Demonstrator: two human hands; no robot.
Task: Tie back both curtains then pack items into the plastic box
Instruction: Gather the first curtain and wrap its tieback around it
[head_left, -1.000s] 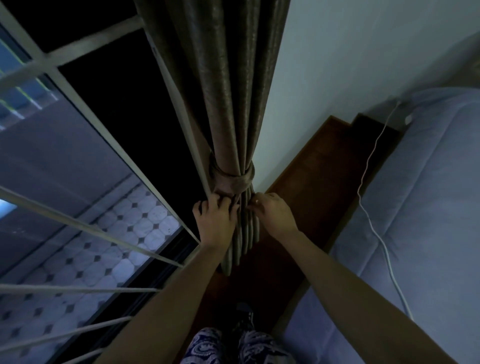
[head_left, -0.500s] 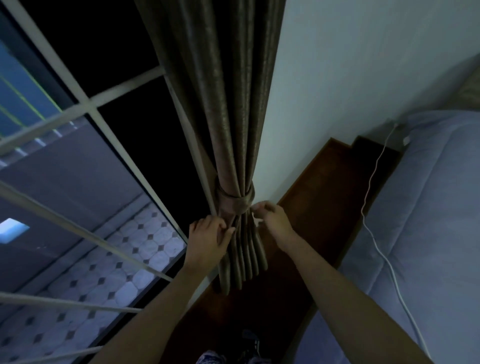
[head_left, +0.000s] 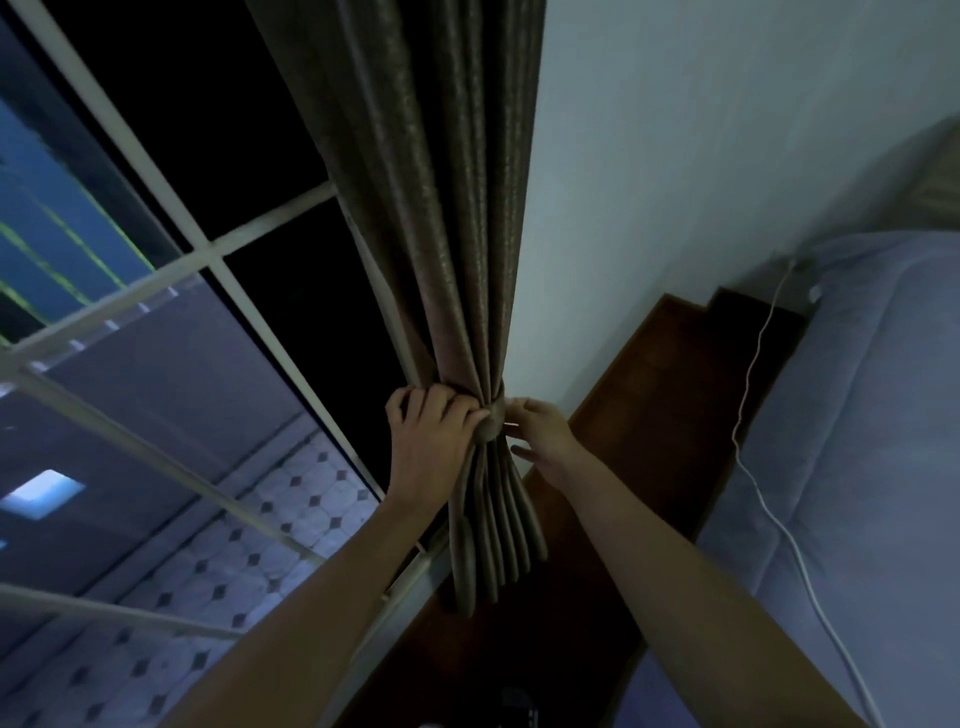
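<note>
A brown curtain (head_left: 441, 218) hangs in tight folds beside the window, cinched by a matching tie-back band (head_left: 493, 421). My left hand (head_left: 431, 436) wraps around the gathered cloth and the band from the left. On the band's right side, my right hand (head_left: 540, 431) touches it with its fingertips, fingers spread. Below the band the folds fan out down to the wooden ledge. No plastic box is in view.
A white-barred window (head_left: 208, 254) fills the left, dark outside with a tiled floor below. A pale wall (head_left: 675, 182) stands right of the curtain. A brown wooden ledge (head_left: 649, 415) runs along a blue bed (head_left: 872, 467) crossed by a white cable (head_left: 753, 364).
Both hands have risen from just below the band to the band itself. My left hand now wraps the gathered cloth. The camera view has tilted upward.
</note>
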